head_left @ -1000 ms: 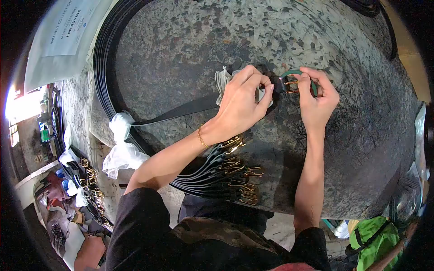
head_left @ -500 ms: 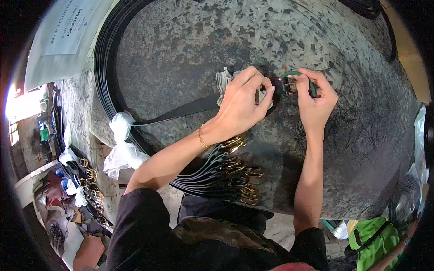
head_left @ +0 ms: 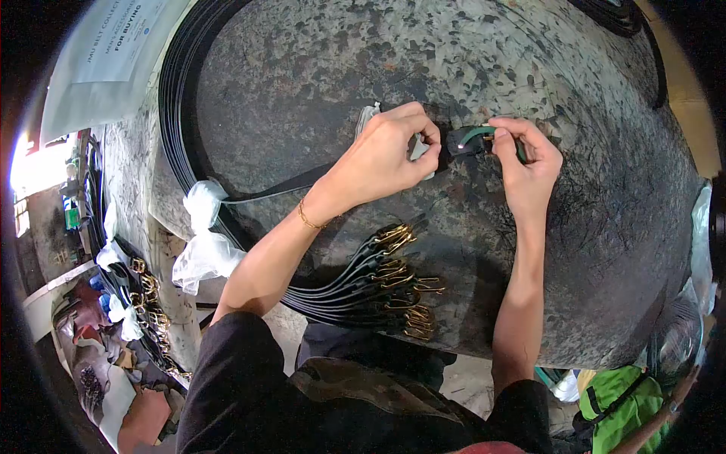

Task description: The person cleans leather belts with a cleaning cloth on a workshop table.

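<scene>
A black belt (head_left: 291,180) runs from the coil toward my hands, its buckle end (head_left: 463,144) showing between them. My right hand (head_left: 532,155) pinches the buckle, which has gold-coloured metal and a green curved piece (head_left: 478,133) along its edge. My left hand (head_left: 395,147) is closed in a pinch just left of the buckle end; what its fingertips hold, if anything, is hidden. A small stack of pale tags (head_left: 367,117) sits behind that hand, mostly covered. Near my body lies a bundle of black belts (head_left: 340,291) with gold buckles (head_left: 404,284).
A dark, worn round table (head_left: 597,227) carries the work. Coiled belts (head_left: 172,98) curve along its left, tied with white plastic (head_left: 204,253). A printed sheet (head_left: 106,45) lies at upper left. Scraps (head_left: 144,416) fill the lower left; a green bag (head_left: 624,408) stands lower right.
My left hand has moved left, away from the buckle, uncovering more of the black belt end. My right hand stays nearly in place, with the green piece tilted lower.
</scene>
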`<state>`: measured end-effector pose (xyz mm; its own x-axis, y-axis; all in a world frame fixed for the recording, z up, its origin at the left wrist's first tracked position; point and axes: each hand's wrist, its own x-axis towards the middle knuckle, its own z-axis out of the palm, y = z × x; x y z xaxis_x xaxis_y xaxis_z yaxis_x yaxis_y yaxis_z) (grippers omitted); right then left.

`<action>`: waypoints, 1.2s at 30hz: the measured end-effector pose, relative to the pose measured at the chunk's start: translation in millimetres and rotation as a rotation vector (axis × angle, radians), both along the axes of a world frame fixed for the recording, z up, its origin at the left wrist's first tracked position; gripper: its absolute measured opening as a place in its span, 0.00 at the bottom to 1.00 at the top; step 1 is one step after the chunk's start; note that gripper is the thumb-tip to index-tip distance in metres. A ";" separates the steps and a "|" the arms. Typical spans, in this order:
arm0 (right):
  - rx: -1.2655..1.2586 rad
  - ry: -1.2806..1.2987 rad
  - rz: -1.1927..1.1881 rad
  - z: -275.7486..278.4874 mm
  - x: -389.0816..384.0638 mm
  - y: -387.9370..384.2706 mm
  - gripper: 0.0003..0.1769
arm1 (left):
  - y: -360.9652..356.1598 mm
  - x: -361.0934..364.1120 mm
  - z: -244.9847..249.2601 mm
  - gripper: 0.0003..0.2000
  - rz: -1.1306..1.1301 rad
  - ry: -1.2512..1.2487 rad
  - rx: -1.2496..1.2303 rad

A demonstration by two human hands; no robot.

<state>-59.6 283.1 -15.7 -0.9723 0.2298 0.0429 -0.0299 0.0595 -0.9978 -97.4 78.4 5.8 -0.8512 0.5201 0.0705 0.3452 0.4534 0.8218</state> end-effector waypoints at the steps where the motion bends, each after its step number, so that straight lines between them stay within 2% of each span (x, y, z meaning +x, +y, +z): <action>1: 0.041 0.023 0.011 -1.0 0.1 -0.6 0.06 | 0.1 0.3 0.0 0.05 0.002 0.000 0.000; 21: 0.195 0.129 0.045 -5.6 -0.2 -1.5 0.07 | 2.4 1.4 -3.9 0.04 0.051 0.002 0.067; 23: 0.028 0.087 -0.027 -5.8 -1.3 -2.2 0.06 | 3.6 1.5 -3.7 0.05 0.096 -0.011 0.074; 24: 0.028 0.087 -0.027 -7.0 -2.9 0.0 0.06 | 4.0 1.5 -2.9 0.07 0.141 -0.023 0.081; 25: -0.141 0.028 -0.096 -9.1 -5.2 4.5 0.06 | 3.7 3.2 0.1 0.07 0.142 -0.023 0.081; 26: -0.311 -0.032 -0.165 -10.8 -7.4 8.3 0.07 | 3.1 6.3 5.7 0.09 0.155 -0.104 0.159; 27: -0.311 -0.030 -0.166 -11.9 -9.3 10.9 0.07 | 2.8 8.4 9.0 0.11 0.168 -0.187 0.237; 29: -0.662 0.029 -0.201 -12.9 -11.0 15.1 0.10 | 2.3 11.0 5.7 0.14 0.100 -0.095 0.303; 31: -0.688 0.027 -0.203 -11.7 -10.6 18.6 0.12 | 3.7 11.2 0.4 0.17 0.030 -0.003 0.367; 33: -0.871 0.059 -0.147 -16.8 -11.3 27.4 0.14 | 8.6 8.2 -4.7 0.20 -0.200 0.283 -0.002; 36: -0.904 0.056 -0.112 -20.1 -11.4 32.1 0.15 | 8.2 14.9 -0.5 0.18 -0.227 0.369 -0.080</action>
